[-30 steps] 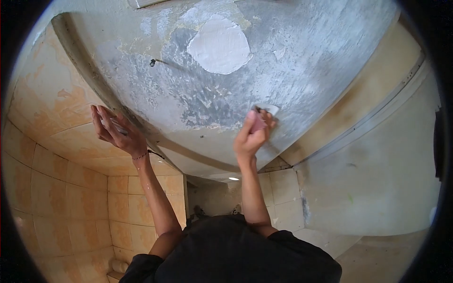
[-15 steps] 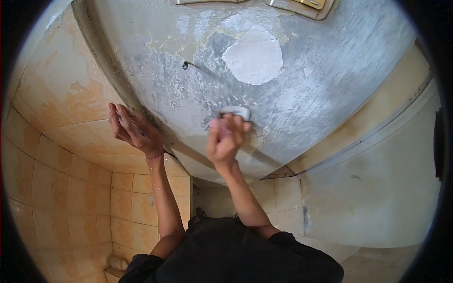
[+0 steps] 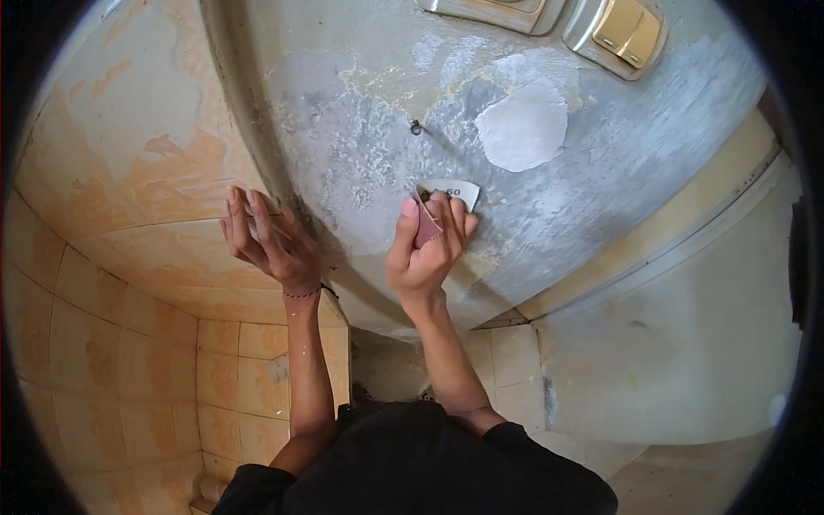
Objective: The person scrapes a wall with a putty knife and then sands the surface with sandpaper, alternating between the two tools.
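Observation:
A piece of folded sandpaper point(image 3: 461, 190), its white back printed with what looks like "60", is pinched in my right hand point(image 3: 427, 249). Its reddish grit side shows between thumb and fingers, and the sheet lies against the grey, patchy plaster wall point(image 3: 360, 163). To the upper right of that hand is a round patch of white filler point(image 3: 522, 126). My left hand point(image 3: 273, 245) has its fingers stretched out by the edge where the orange-and-white tiles point(image 3: 163, 163) meet the plaster; no object shows in it.
A gold light switch point(image 3: 629, 34) and another plate point(image 3: 502, 10) are fixed at the top of the wall. A small dark hook or wire point(image 3: 415, 127) sticks out of the plaster. On the right runs a cream frame point(image 3: 661, 210) beside a pale panel point(image 3: 678, 343).
The view has shifted, so the wall, switches and filler patch appear further right and the switches show more fully. My right hand, blurred before, is now sharp, still holding the sandpaper.

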The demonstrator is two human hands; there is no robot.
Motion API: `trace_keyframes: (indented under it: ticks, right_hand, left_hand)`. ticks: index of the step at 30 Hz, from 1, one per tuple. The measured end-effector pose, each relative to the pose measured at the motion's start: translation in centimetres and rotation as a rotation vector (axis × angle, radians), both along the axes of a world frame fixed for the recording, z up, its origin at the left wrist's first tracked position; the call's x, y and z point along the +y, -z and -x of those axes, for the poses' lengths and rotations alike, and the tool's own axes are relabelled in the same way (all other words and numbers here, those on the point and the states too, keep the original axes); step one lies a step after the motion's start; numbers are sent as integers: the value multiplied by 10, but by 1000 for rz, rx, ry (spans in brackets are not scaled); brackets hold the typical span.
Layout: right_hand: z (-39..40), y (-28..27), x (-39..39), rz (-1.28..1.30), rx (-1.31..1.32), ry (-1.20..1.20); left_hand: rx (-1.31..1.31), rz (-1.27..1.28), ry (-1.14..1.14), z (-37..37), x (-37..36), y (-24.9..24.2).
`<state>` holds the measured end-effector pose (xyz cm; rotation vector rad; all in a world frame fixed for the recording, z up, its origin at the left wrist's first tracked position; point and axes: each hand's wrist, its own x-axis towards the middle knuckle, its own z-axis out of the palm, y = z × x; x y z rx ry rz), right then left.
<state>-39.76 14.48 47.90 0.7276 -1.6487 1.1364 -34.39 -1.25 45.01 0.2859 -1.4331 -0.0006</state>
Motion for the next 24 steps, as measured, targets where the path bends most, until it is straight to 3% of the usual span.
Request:
trace_keyframes:
  ticks: [2, 3, 6, 7, 12, 16, 19, 24]
  right_hand:
    - [3, -1, 3, 55, -9, -17]
    - [5, 5, 7, 240, -173, -129]
    - [4, -6, -1, 183, -57, -10]
    - [4, -7, -6, 34, 34, 6]
    - [9, -14, 2, 63, -23, 11]
    - [-2, -15, -19, -18, 84, -20]
    - [10, -24, 4, 91, 12, -38]
    - [6, -16, -6, -28, 121, -16]
  left_hand:
    - [10, 12, 30, 0, 0, 0]
    - [13, 6, 28, 0, 1, 0]
    - [5, -22, 0, -2, 0, 0]
    - [-11, -37, -11, -2, 2, 2]
    - [7, -16, -2, 0, 1, 2]
    - [-2, -28, 1, -2, 3, 0]
    - [27, -9, 10, 2, -2, 4]
    - [13, -21, -25, -2, 2, 4]
